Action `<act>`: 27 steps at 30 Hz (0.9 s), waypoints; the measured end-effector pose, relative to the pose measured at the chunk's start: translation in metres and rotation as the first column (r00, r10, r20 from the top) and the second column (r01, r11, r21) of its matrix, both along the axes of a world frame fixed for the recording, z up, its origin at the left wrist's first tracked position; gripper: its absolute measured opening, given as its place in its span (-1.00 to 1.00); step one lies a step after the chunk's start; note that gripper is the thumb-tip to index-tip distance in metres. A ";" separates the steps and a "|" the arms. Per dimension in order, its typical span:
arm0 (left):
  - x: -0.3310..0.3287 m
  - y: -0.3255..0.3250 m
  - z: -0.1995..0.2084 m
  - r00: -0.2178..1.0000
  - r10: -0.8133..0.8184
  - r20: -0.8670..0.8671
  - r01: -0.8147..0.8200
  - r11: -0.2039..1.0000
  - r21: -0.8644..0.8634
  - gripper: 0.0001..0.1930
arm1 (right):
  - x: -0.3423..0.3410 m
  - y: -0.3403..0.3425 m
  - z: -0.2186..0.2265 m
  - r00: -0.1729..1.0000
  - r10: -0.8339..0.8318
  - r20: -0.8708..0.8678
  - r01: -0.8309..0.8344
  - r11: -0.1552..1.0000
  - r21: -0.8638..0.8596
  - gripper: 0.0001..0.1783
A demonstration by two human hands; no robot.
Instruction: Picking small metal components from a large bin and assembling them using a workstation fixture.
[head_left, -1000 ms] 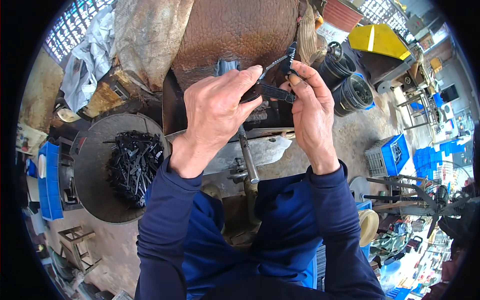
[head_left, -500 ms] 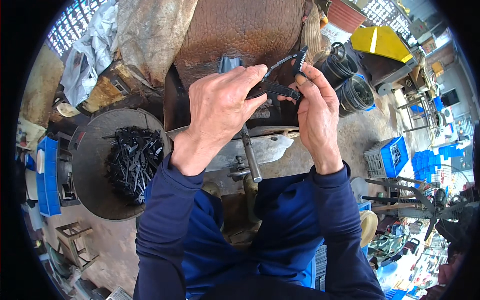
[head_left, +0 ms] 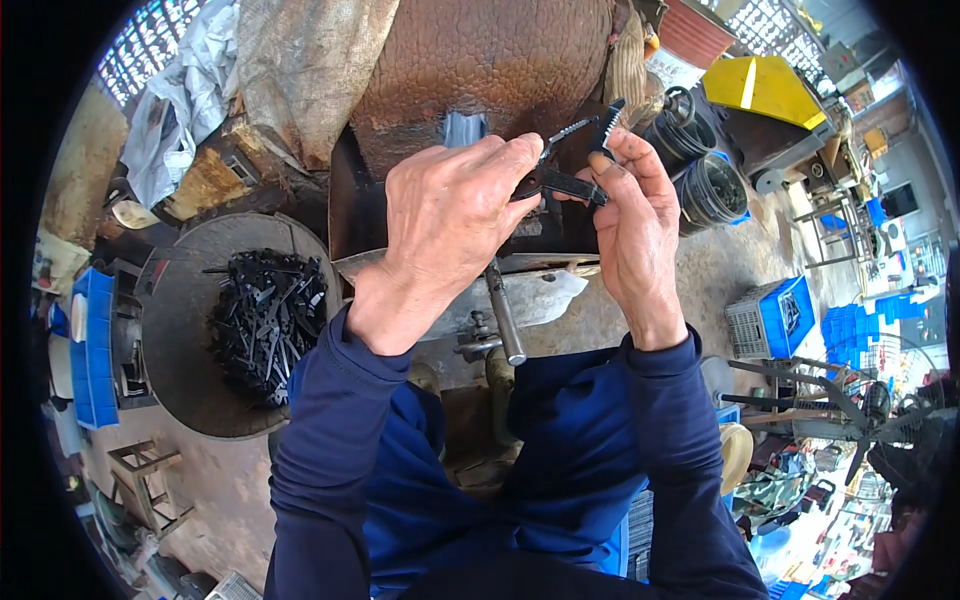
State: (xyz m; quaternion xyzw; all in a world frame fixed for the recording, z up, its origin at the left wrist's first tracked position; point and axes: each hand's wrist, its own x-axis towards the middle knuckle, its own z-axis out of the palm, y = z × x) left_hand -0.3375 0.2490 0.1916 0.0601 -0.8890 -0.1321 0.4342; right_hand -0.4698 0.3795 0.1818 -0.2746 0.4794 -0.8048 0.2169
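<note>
In front of the brown machine housing, my left hand [head_left: 445,220] is closed, thumb and fingers pinching a dark metal piece [head_left: 570,186] that reaches toward my right hand. A thin toothed strip [head_left: 572,130] sticks up beyond the left fingertips; whether it belongs to the same piece I cannot tell. My right hand [head_left: 640,220] is closed too, gripping a black toothed metal piece [head_left: 609,125] between thumb and fingers, its toothed end pointing up. The two hands' pieces nearly meet or touch between them. Both palms are hidden.
A large round tub [head_left: 175,350] of black metal parts stands at left. Behind the hands is a rough brown housing [head_left: 480,60] with a grey-blue strip [head_left: 464,128]. A metal bar [head_left: 505,315] juts toward me. Black buckets [head_left: 710,190] and a blue crate [head_left: 785,315] are at right.
My left hand has shifted slightly right. The toothed strip beyond it has swung a little lower and flatter, while my right hand is almost unmoved.
</note>
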 end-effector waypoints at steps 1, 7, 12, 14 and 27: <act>0.000 0.000 0.000 1.000 0.007 0.008 -0.007 1.000 -0.007 -0.48 | 0.001 0.000 0.001 1.000 -0.009 -0.005 0.009 1.000 0.004 -0.74; -0.001 0.001 0.000 0.999 0.023 0.030 -0.023 1.000 0.002 -0.50 | 0.001 0.001 0.002 0.999 -0.026 -0.029 0.026 1.000 0.015 -0.72; 0.000 0.002 -0.002 0.997 0.040 0.064 -0.041 0.999 0.025 -0.52 | 0.002 0.001 0.001 1.000 -0.017 0.009 0.017 1.000 -0.006 -0.79; 0.000 0.001 -0.002 0.997 0.040 0.066 -0.043 0.998 0.039 -0.52 | 0.001 0.000 0.000 1.000 -0.016 0.012 0.016 1.000 0.005 -0.81; -0.001 -0.002 -0.005 0.997 0.049 0.064 -0.058 0.988 0.140 -0.59 | -0.001 0.000 -0.002 0.999 0.042 -0.024 -0.043 0.999 -0.009 -0.82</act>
